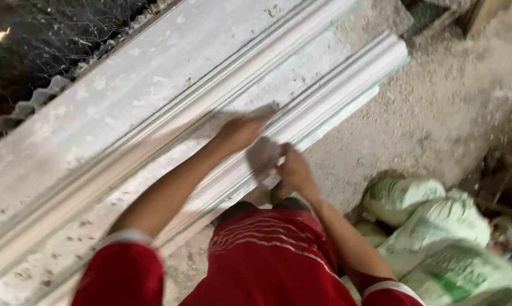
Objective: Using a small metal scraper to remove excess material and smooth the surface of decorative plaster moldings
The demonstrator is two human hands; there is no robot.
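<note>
A long white plaster moulding [335, 90] with ridged profiles lies diagonally on a grey workbench [125, 85]. My left hand [242, 131] presses flat on the moulding's middle strip, blurred, fingers toward the upper right. My right hand [293, 170] grips the moulding's near ridged edge, with fingers curled over it. I cannot tell whether either hand holds a tool. My red shirt fills the bottom of the view.
Several white and green sacks [437, 226] are piled at the lower right on a dusty floor [437, 107]. A dark corrugated sheet [35, 62] runs along the bench's far side at upper left.
</note>
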